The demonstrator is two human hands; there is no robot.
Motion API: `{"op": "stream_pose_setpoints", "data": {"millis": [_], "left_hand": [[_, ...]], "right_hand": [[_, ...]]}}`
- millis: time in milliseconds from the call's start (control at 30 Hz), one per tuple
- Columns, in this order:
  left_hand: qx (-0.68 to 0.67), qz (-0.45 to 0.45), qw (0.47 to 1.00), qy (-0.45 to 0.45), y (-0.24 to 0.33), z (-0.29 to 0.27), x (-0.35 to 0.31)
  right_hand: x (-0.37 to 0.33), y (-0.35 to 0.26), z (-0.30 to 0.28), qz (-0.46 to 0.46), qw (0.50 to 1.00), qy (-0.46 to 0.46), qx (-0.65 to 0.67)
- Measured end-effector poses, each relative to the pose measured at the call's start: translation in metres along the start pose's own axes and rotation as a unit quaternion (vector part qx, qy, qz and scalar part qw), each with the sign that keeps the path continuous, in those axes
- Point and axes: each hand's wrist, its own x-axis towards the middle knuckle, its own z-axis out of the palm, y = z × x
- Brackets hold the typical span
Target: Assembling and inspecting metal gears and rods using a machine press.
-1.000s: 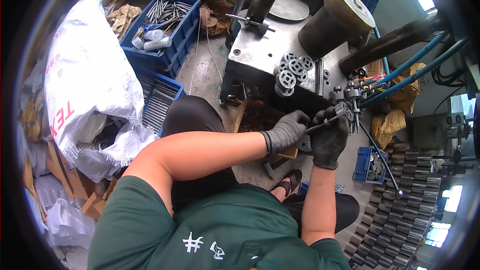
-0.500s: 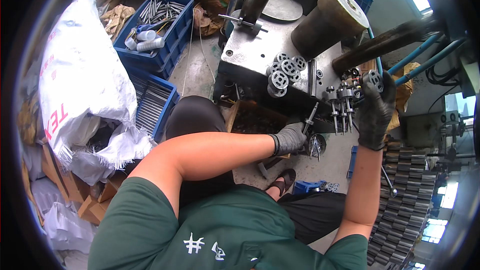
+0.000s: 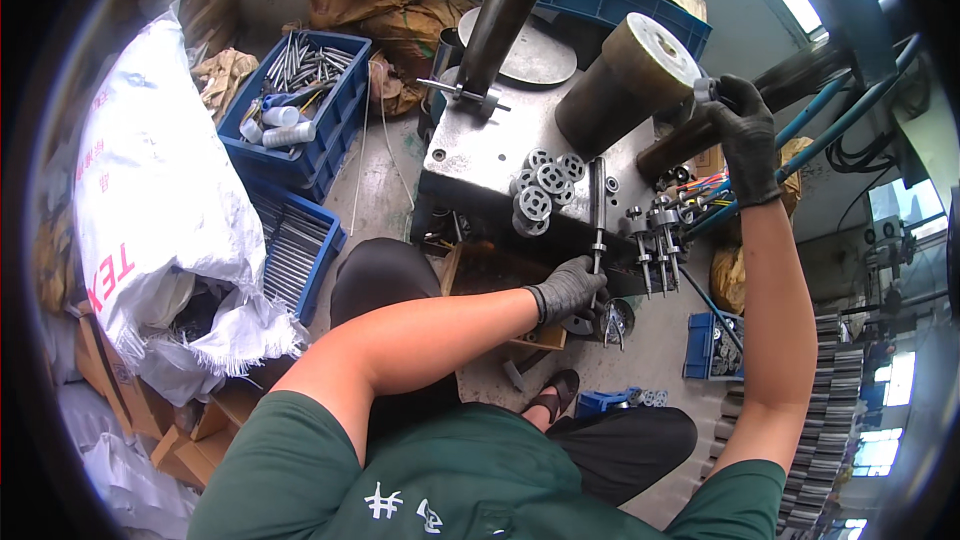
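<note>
My left hand [image 3: 572, 290], in a dark grey glove, is closed around the lower part of a metal shaft [image 3: 598, 249] with a collar. The shaft points away from me, and its far end lines up with a steel bar [image 3: 598, 185] at the bench edge; I cannot tell whether they touch. My gloved right hand [image 3: 750, 135] is raised at the right beside the thick steel cylinder [image 3: 625, 85]. Its fingers pinch a round metal disc [image 3: 705, 91]. Slotted metal discs [image 3: 545, 185] lie piled on the steel plate [image 3: 470, 145]. Several collared shafts [image 3: 655, 240] stick out over the plate's right edge.
Blue crates [image 3: 300, 110] of metal rods stand at left, beside a white woven sack [image 3: 165, 190]. A dark column [image 3: 515, 20] rises from the plate. Blue hoses [image 3: 840, 125] run at right. A wooden box [image 3: 480, 285] is under the bench. Stacked metal cylinders [image 3: 835, 410] stand at lower right.
My right hand has risen with the disc, up beside the steel cylinder. The left hand's shaft has come closer to the bench and turned in line with the bar. The whole view has shifted slightly.
</note>
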Motion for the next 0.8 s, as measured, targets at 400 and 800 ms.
{"op": "stream_pose_setpoints", "data": {"millis": [400, 800], "left_hand": [[-0.045, 0.012, 0.999, 0.015, 0.007, -0.006, 0.010], [0.039, 0.058, 0.998, -0.003, 0.023, -0.019, 0.011]], "right_hand": [[0.090, 0.019, 0.034, -0.027, 0.971, -0.001, -0.239], [-0.001, -0.003, -0.042, -0.095, 0.964, -0.060, -0.240]]}}
